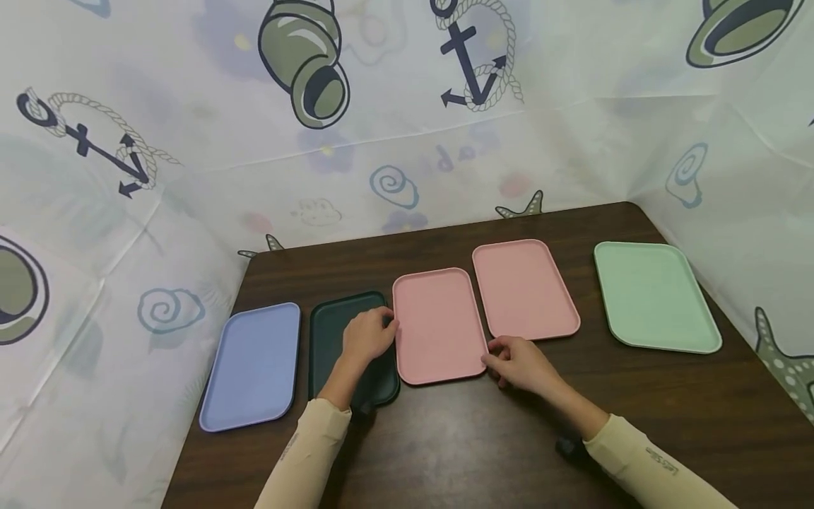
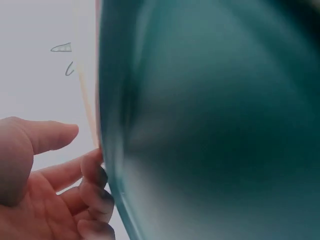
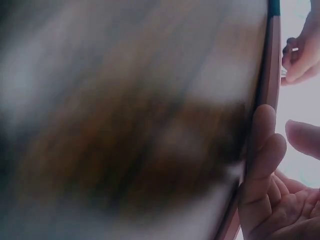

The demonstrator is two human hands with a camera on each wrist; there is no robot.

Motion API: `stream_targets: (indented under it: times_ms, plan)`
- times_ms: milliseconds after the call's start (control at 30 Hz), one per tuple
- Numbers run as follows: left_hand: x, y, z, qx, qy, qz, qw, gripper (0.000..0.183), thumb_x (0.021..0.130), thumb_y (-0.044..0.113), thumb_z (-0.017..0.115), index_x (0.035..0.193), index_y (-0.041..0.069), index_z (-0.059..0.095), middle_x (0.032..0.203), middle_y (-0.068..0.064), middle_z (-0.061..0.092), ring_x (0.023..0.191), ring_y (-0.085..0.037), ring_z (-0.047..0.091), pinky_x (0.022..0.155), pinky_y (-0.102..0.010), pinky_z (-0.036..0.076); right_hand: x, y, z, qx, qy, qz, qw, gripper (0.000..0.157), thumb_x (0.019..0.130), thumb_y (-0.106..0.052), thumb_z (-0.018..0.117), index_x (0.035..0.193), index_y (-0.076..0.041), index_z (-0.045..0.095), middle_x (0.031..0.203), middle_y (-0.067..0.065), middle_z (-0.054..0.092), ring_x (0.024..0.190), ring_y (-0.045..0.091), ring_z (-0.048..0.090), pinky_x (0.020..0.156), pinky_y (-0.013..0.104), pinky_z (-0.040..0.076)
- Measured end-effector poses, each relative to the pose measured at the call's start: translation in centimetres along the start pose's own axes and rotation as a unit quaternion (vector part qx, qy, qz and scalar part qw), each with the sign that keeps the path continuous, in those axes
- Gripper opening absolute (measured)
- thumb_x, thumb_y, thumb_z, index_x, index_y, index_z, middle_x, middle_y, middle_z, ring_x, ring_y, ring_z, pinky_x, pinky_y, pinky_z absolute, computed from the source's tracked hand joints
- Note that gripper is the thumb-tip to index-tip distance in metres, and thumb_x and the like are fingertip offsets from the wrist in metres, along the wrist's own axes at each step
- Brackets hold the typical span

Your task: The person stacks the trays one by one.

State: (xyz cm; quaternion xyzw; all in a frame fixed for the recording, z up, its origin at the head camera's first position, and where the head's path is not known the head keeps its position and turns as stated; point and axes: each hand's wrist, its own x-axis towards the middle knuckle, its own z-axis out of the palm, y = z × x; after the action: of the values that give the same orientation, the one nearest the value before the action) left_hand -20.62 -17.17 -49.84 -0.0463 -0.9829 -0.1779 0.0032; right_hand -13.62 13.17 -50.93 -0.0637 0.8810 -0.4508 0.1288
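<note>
A rectangular pink tray (image 1: 439,325) lies between both hands on the brown table. My left hand (image 1: 369,334) hovers over the dark green tray (image 1: 331,339), fingertips at the pink tray's left edge. In the left wrist view, that hand's thumb stands apart from its bent fingers, and the green tray (image 2: 210,100) fills much of the picture. At the pink tray's lower right corner is my right hand (image 1: 518,362). The right wrist view has its fingers (image 3: 265,150) against the pink rim (image 3: 272,70), with the thumb clear of it.
A blue tray (image 1: 254,367) lies at the far left of the table (image 1: 458,438). Another pink tray (image 1: 524,290) sits just right of the middle one, slightly farther back. The mint green tray (image 1: 655,297) is near the right edge. A printed cloth (image 1: 413,141) hangs behind.
</note>
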Motion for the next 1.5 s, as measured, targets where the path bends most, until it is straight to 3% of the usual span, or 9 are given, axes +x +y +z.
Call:
stream_targets:
  times_ms: [267, 500, 867, 1233, 1500]
  plan:
    - [0.3, 0.7, -0.6, 0.023, -0.067, -0.002, 0.9975, 0.025, 0.092, 0.034, 0.063, 0.101, 0.013, 0.074, 0.067, -0.001, 0.056, 0.062, -0.019, 0.052, 0.051, -0.034, 0.040, 0.1, -0.2, 0.7, 0.009, -0.001, 0.006, 1.000, 0.046, 0.091, -0.018, 0.068, 0.127, 0.009, 0.057, 0.063, 0.001, 0.065, 0.050, 0.014, 0.062, 0.046, 0.029, 0.044]
    - [0.6, 0.5, -0.2, 0.014, -0.076, -0.002, 0.9970, 0.018, 0.091, 0.029, 0.064, 0.080, 0.015, 0.068, 0.062, 0.001, 0.054, 0.058, -0.017, 0.051, 0.049, -0.031, 0.039, 0.3, -0.3, 1.1, 0.040, 0.009, 0.028, 0.999, 0.037, 0.090, -0.010, 0.067, 0.122, 0.007, 0.057, 0.063, 0.002, 0.065, 0.051, 0.017, 0.062, 0.042, 0.031, 0.048]
    - [1.4, -0.4, -0.3, -0.023, -0.075, -0.004, 0.9969, 0.015, 0.089, 0.028, 0.068, 0.087, 0.014, 0.071, 0.069, 0.002, 0.057, 0.064, -0.017, 0.053, 0.056, -0.034, 0.042, 0.5, -0.6, 1.1, 0.064, 0.013, 0.025, 0.998, 0.033, 0.089, -0.006, 0.066, 0.118, 0.006, 0.056, 0.064, 0.004, 0.064, 0.052, 0.019, 0.062, 0.042, 0.032, 0.047]
    - [4.9, -0.2, -2.1, -0.038, -0.097, -0.007, 0.9945, 0.017, 0.090, 0.027, 0.067, 0.089, 0.011, 0.071, 0.077, -0.002, 0.061, 0.072, -0.021, 0.055, 0.062, -0.037, 0.044, 2.9, -1.6, 0.1, 0.065, 0.026, 0.014, 0.997, 0.034, 0.088, -0.006, 0.064, 0.119, 0.008, 0.058, 0.070, 0.008, 0.069, 0.056, 0.020, 0.066, 0.042, 0.029, 0.047]
    - [7.2, -0.6, -1.8, -0.075, -0.118, -0.019, 0.9900, 0.020, 0.091, 0.026, 0.068, 0.089, 0.006, 0.071, 0.079, -0.005, 0.061, 0.074, -0.022, 0.054, 0.064, -0.035, 0.042, 5.3, -1.8, -0.8, 0.047, 0.033, 0.014, 0.998, 0.038, 0.088, -0.009, 0.064, 0.122, 0.008, 0.060, 0.069, 0.005, 0.070, 0.054, 0.017, 0.066, 0.042, 0.027, 0.047]
